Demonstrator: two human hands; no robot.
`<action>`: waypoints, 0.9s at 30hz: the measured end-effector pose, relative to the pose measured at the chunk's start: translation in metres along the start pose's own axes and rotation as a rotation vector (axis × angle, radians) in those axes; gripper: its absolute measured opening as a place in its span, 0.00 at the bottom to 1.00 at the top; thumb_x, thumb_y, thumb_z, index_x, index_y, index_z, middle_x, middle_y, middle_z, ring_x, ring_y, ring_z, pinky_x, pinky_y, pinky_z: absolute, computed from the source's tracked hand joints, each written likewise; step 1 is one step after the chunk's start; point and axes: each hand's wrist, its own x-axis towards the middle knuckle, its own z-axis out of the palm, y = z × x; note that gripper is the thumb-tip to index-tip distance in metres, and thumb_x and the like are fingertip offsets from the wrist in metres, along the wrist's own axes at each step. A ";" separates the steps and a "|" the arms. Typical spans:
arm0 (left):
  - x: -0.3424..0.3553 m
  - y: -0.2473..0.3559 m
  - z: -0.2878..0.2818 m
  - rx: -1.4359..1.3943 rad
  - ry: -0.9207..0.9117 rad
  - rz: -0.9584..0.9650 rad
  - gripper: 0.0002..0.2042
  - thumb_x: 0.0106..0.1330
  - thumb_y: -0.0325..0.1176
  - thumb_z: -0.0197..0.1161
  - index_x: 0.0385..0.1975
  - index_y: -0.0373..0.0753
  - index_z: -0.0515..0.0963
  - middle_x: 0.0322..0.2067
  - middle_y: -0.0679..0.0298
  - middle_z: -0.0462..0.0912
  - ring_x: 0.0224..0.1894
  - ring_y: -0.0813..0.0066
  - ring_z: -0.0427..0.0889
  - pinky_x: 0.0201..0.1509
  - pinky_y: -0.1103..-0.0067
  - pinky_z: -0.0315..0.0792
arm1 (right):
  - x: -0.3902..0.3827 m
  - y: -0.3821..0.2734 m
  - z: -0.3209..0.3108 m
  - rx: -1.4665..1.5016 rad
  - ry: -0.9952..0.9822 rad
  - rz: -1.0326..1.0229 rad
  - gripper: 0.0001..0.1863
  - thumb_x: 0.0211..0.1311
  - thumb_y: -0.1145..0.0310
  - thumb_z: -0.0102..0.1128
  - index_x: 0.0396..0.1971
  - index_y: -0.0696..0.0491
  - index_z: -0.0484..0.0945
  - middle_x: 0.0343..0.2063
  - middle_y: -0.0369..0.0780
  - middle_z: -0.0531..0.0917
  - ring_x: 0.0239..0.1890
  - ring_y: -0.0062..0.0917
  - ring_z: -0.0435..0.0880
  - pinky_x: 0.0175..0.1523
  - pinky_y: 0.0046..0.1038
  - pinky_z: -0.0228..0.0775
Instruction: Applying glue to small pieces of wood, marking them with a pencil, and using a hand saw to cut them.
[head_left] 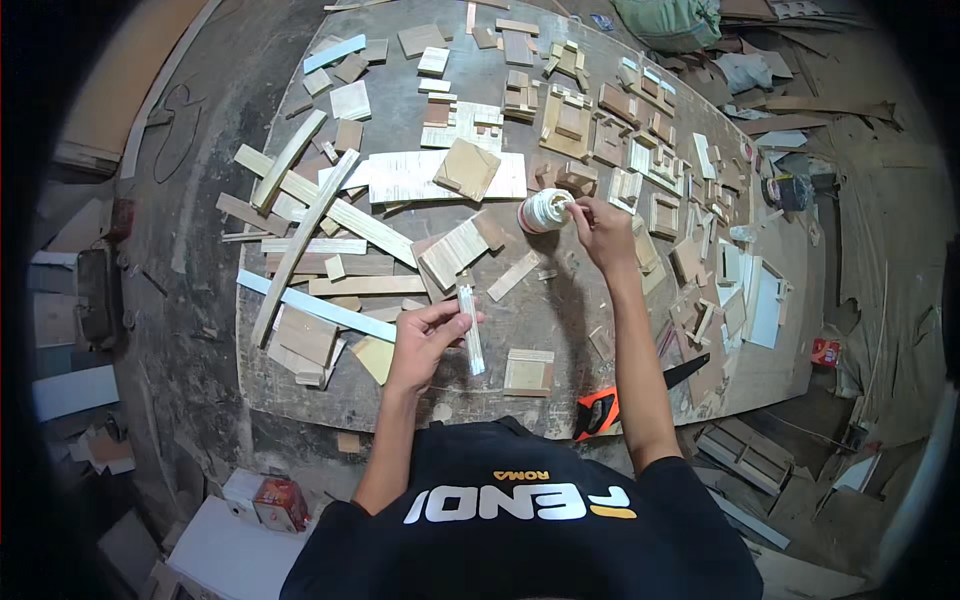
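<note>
So the left hand (425,335) pinches a thin pale wood strip (470,328) by its middle, long axis running near-to-far over the workbench (560,330). Farther right, the right hand (598,228) stretches out, fingers closed on a small white glue tub (545,211). A red carton (281,502) sits down on the near-left floor.

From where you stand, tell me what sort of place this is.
Most likely a small woodworking shop. The workbench is strewn with cut plywood pieces, the left hand holds a thin wood strip, the right hand touches a white jar, and a handsaw lies at the bench edge.
</note>
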 end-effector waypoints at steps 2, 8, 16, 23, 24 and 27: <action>-0.001 -0.001 -0.003 0.014 0.000 -0.002 0.13 0.66 0.30 0.63 0.47 0.32 0.81 0.37 0.62 0.87 0.35 0.84 0.81 0.38 0.85 0.76 | 0.007 -0.015 -0.010 -0.030 0.040 -0.027 0.08 0.58 0.67 0.68 0.30 0.56 0.83 0.23 0.44 0.85 0.23 0.32 0.86 0.28 0.28 0.76; -0.008 -0.003 -0.004 0.006 -0.005 0.005 0.13 0.66 0.30 0.64 0.47 0.32 0.81 0.37 0.61 0.87 0.36 0.83 0.82 0.38 0.84 0.77 | 0.004 -0.009 0.001 -0.062 -0.021 -0.063 0.07 0.57 0.68 0.67 0.29 0.57 0.83 0.24 0.46 0.84 0.24 0.35 0.84 0.28 0.31 0.74; -0.019 0.001 -0.007 0.059 0.010 0.010 0.13 0.66 0.29 0.63 0.47 0.31 0.80 0.37 0.62 0.87 0.36 0.82 0.83 0.37 0.83 0.78 | 0.006 -0.015 0.001 -0.025 0.023 -0.013 0.09 0.59 0.65 0.66 0.29 0.56 0.84 0.21 0.46 0.83 0.21 0.36 0.84 0.27 0.30 0.73; -0.023 -0.001 -0.005 0.012 0.038 0.023 0.11 0.65 0.28 0.64 0.44 0.31 0.82 0.36 0.62 0.87 0.35 0.83 0.82 0.35 0.84 0.77 | 0.017 -0.026 -0.008 -0.146 -0.031 -0.135 0.08 0.58 0.65 0.65 0.26 0.55 0.83 0.20 0.46 0.82 0.20 0.38 0.82 0.25 0.34 0.72; -0.024 -0.001 -0.006 0.016 0.018 0.030 0.11 0.65 0.28 0.64 0.44 0.32 0.82 0.35 0.63 0.87 0.34 0.83 0.82 0.35 0.84 0.77 | 0.015 -0.023 -0.005 -0.139 -0.025 -0.143 0.09 0.58 0.64 0.65 0.25 0.55 0.83 0.20 0.47 0.81 0.20 0.39 0.82 0.25 0.34 0.72; -0.027 0.002 -0.007 0.022 0.011 0.032 0.10 0.65 0.29 0.64 0.43 0.33 0.83 0.34 0.64 0.87 0.33 0.84 0.81 0.35 0.84 0.76 | 0.007 -0.016 0.003 -0.091 -0.053 -0.121 0.10 0.58 0.63 0.66 0.25 0.55 0.83 0.19 0.47 0.81 0.20 0.40 0.82 0.25 0.34 0.72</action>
